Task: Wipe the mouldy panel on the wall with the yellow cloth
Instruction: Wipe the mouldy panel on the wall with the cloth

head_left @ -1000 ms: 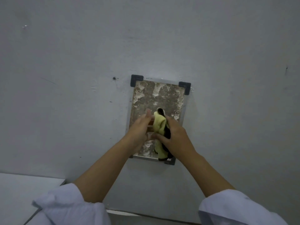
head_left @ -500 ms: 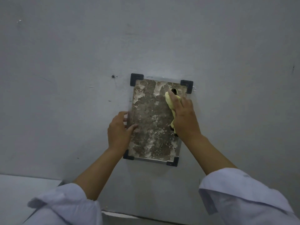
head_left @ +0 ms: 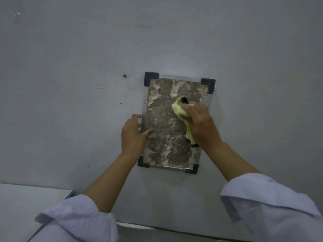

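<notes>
A mouldy panel [head_left: 166,130], brown with white flaky patches, hangs on the grey wall in black corner brackets. My right hand [head_left: 202,126] presses a crumpled yellow cloth [head_left: 181,112] flat against the panel's right half; the cloth carries dark stains at its top and bottom ends. My left hand [head_left: 132,135] rests on the panel's left edge, thumb on the mouldy face and fingers on the wall beside it. It holds nothing.
The grey wall [head_left: 70,84] fills the view, with a small screw [head_left: 124,75] left of the panel's top corner. A white surface [head_left: 26,201] lies at the lower left. My white sleeves [head_left: 272,206] cover the bottom of the view.
My right hand carried the cloth from the panel's lower middle up to its top right, then slid down and left a little. My left hand left the cloth and settled on the panel's left edge.
</notes>
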